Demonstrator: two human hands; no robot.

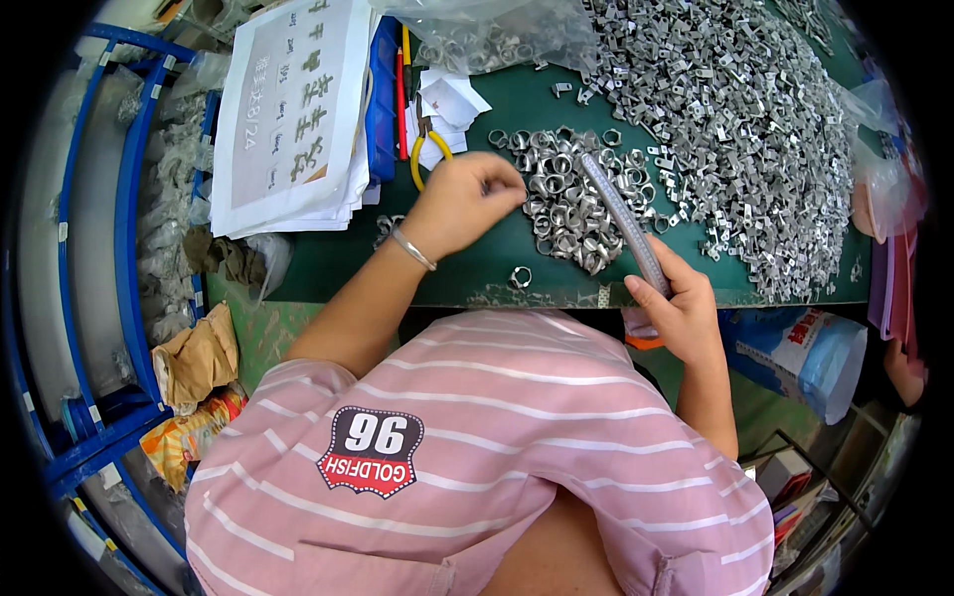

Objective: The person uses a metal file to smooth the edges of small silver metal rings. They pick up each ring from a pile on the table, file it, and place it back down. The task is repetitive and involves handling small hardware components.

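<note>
My right hand (682, 306) grips a long, narrow grey metal bar (628, 221) by its near end. Fine marks run along the bar, and its far end slants over a pile of silver metal rings (584, 214). My left hand (465, 202) is closed at the left edge of that pile, thumb and fingers drawn together. Whatever lies between those fingertips, if anything, is hidden. One loose ring (520, 277) sits apart near the table's front edge. A few more rings lie beside my left wrist, partly hidden by it.
A large heap of small metal tabs (735, 129) covers the right of the green table (467, 283). Yellow-handled pliers (418, 164), a red pen (401, 104) and a stack of papers (288, 119) are at the left. A clear bag (497, 40) lies behind; a blue rack (127, 228) stands left.
</note>
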